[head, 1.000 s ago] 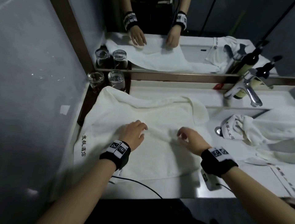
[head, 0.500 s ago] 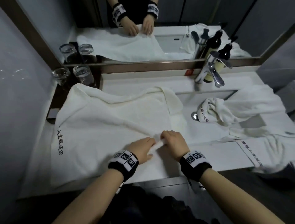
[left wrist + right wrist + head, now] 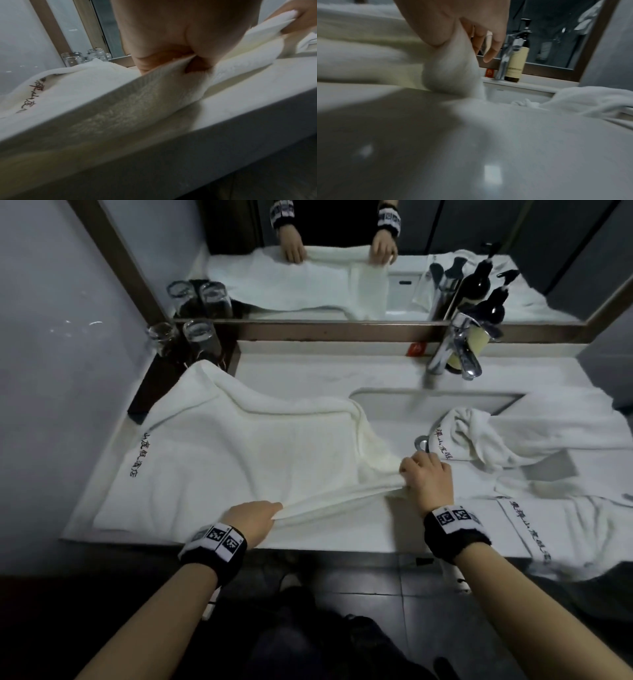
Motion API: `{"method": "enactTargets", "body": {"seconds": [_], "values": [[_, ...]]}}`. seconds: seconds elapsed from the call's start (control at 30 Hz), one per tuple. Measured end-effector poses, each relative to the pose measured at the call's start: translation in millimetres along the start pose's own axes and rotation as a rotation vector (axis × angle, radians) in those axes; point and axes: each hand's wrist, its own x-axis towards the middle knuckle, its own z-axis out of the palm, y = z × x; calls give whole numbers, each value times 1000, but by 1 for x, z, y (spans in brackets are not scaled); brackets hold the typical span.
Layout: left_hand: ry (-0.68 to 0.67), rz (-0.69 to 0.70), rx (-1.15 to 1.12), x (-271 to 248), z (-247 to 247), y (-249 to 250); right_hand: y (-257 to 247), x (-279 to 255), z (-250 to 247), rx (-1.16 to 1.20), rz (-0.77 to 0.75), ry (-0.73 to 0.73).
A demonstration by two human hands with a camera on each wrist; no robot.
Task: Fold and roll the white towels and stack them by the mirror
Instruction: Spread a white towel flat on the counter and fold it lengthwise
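Your left hand point(image 3: 251, 517) pinches the near edge of the big white towel point(image 3: 239, 453). Your right hand point(image 3: 426, 477) grips the same edge further along, with its fingers curled round the cloth. The edge is pulled tight between them, like a rope. That is probably so the fold comes out straight and flat.

The towel lies spread on the counter point(image 3: 308, 368), on the left side, with one corner dipping toward the sink point(image 3: 435, 402). It has dark writing sewn on its left end. It is not folded or rolled yet, so the job looks like it is only starting.

Another white towel point(image 3: 479, 433) sits bunched up in the sink and over its right side. It waits its turn.

By the mirror point(image 3: 342, 251) the back strip of counter is bare, which looks like the spot for the rolled towels. Two glasses point(image 3: 185, 337) stand at the left by the frame. The tap point(image 3: 459, 350) and a soap bottle point(image 3: 515, 65) stand at the right. Keep the cloth away from the glasses when you lift it, since they could tip.
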Motion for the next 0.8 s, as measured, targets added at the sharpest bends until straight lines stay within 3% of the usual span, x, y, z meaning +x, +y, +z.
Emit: {"method": "enactTargets", "body": {"seconds": [0.1,0.2,0.27,0.33,0.47,0.6,0.7,0.8], "values": [[-12,-35,34,-4,1,3,32,-11,-6,30,166,19],[11,-30,23,-7,2,10,51,-18,-6,96,385,-130],[46,-10,-6,-10,4,15,55,-18,-5,255,484,-223],[67,9,-43,-13,7,18,52,-16,-7,531,508,-176],[96,-5,-211,-21,12,18,16,-5,-18,998,320,64],[145,-73,-404,-34,7,2,-46,10,-37,1071,141,102],[136,-114,-393,-45,10,-22,-115,30,-47,1146,-34,95],[99,-94,-371,-50,9,-29,-166,48,-56,1181,-102,92]]}}
